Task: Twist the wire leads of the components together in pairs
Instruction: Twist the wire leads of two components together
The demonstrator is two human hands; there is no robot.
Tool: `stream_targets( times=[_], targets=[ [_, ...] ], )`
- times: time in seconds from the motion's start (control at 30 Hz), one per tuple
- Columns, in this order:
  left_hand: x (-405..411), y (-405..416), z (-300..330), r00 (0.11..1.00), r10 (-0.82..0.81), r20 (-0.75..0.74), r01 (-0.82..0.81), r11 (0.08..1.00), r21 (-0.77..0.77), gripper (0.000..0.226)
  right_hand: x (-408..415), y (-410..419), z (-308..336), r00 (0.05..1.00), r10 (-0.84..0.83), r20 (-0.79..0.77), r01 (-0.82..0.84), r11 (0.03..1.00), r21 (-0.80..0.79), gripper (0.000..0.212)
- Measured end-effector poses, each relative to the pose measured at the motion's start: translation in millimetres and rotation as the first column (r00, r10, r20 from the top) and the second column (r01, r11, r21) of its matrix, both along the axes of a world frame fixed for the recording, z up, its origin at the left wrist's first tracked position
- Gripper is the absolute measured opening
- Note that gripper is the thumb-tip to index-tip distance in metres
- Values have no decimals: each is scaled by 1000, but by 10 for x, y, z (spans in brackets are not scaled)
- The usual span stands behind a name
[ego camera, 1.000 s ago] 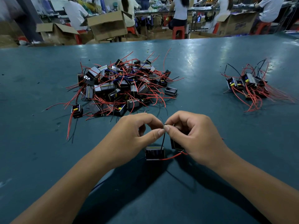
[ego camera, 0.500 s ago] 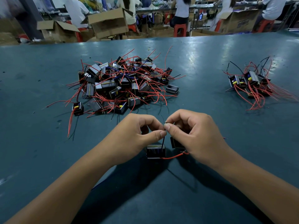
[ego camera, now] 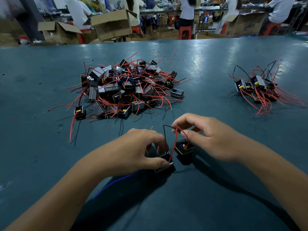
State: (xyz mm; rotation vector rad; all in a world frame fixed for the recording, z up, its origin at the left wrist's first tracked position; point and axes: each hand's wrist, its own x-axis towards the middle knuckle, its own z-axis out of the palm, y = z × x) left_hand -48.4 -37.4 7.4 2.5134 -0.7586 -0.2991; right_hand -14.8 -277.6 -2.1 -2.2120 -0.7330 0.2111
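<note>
Pinched between the right hand's [ego camera: 210,139] thumb and forefinger are a black lead [ego camera: 165,130] and a red lead [ego camera: 175,144], held above the table [ego camera: 216,64]. Left hand [ego camera: 138,150] grips a black component [ego camera: 164,165] between thumb and curled fingers, low on the table; both leads run down to it. A second component [ego camera: 184,148] sits just beside it, under the right hand. The table is a dark teal, scuffed sheet with glare at its far side. A big pile [ego camera: 126,87] of components with red leads lies beyond the hands; a smaller pile [ego camera: 260,87] lies far right. Behind the table are open cardboard boxes [ego camera: 111,25], red stools [ego camera: 185,31] and seated people at benches.
</note>
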Motion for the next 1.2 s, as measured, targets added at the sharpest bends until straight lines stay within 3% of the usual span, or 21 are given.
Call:
stream_targets(
  times=[0.07, 0.2, 0.3, 0.5, 0.6, 0.7, 0.83, 1.0, 1.1, 1.2],
  targets=[
    [2, 8, 2, 1000, -11, -3, 11, 1000, 2, 24, -6, -52, 48, 995, 98, -35, -102, 985, -143, 17],
    [28, 90, 33, 999, 9, -41, -8, 1000, 19, 18, -13, -113, 120, 980, 168, -110, -185, 970, -161, 22],
    [39, 134, 60, 998, 20, -61, -18, 999, 37, 15, 3, -155, 126, 975, 207, -80, -221, 936, -275, 41],
    [66, 218, 76, 988, 67, -138, -54, 994, 95, 22, 88, -187, 99, 976, 55, 209, 43, 898, -438, 22],
    [59, 257, 91, 983, 56, -172, -40, 995, 96, 30, 92, -223, 111, 963, -90, 253, 195, 882, -429, 24],
    [39, 179, 25, 978, 68, -198, -53, 995, 80, 34, 11, -126, 85, 980, -114, 166, 177, 881, -440, 35],
    [65, 58, -86, 978, 196, -70, -188, 977, 102, 42, -94, 25, 39, 985, -97, 141, 152, 877, -455, 43],
    [57, -91, -191, 932, 359, 50, -361, 932, 30, 44, -172, 148, 12, 981, -142, 135, 180, 925, -333, 37],
    [34, -172, -233, 905, 423, 37, -422, 906, -46, 42, -213, 200, 19, 976, -129, 177, 184, 921, -342, 40],
    [21, -195, -250, 893, 450, -7, -449, 890, -86, 39, -276, 234, 47, 971, -173, 168, 224, 903, -366, 58]
  ],
)
